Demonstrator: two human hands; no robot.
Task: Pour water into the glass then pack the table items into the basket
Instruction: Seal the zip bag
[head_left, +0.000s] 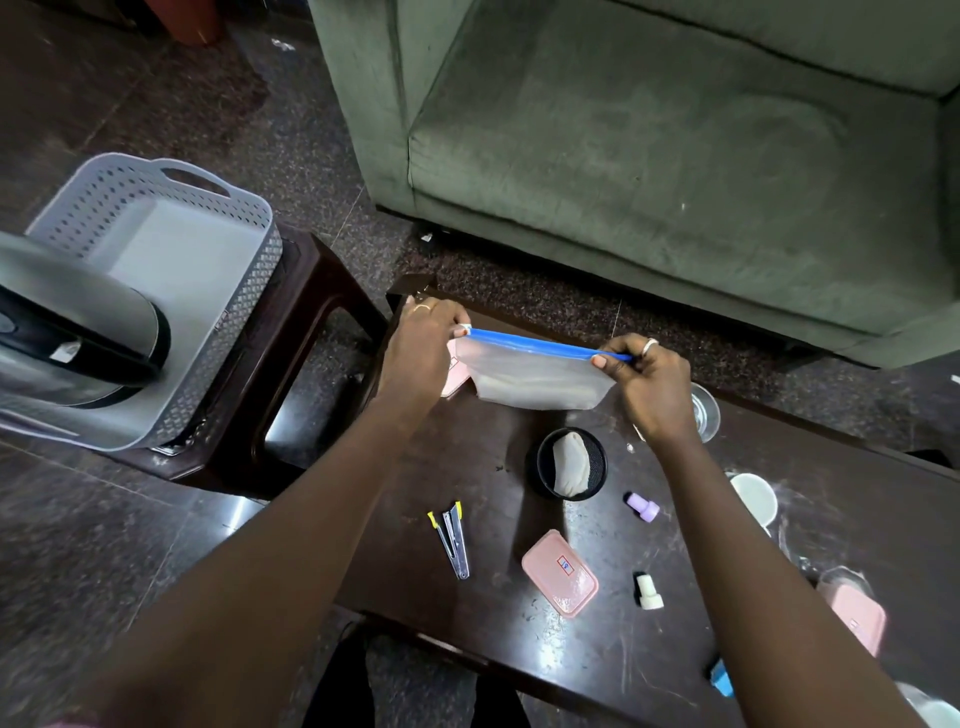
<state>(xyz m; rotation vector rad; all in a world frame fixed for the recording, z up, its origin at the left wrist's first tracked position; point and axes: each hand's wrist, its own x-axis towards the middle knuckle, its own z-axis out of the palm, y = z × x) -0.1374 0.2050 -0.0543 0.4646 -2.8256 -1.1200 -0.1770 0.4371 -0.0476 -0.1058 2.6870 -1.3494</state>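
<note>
My left hand and my right hand pinch the two ends of the blue zip strip of a clear zip bag, held stretched just above the dark table. The bag holds something pale. A grey perforated basket stands on a small side table at the left, with a steel kettle lying in it. A glass stands behind my right hand, partly hidden. On the table lie a black round container, a stapler, a pink lidded box, a purple bottle and a white bottle.
A white cup, a second pink box and a blue object sit at the table's right. A pink thing lies under the bag. A green sofa stands behind the table. Dark stone floor lies between the tables.
</note>
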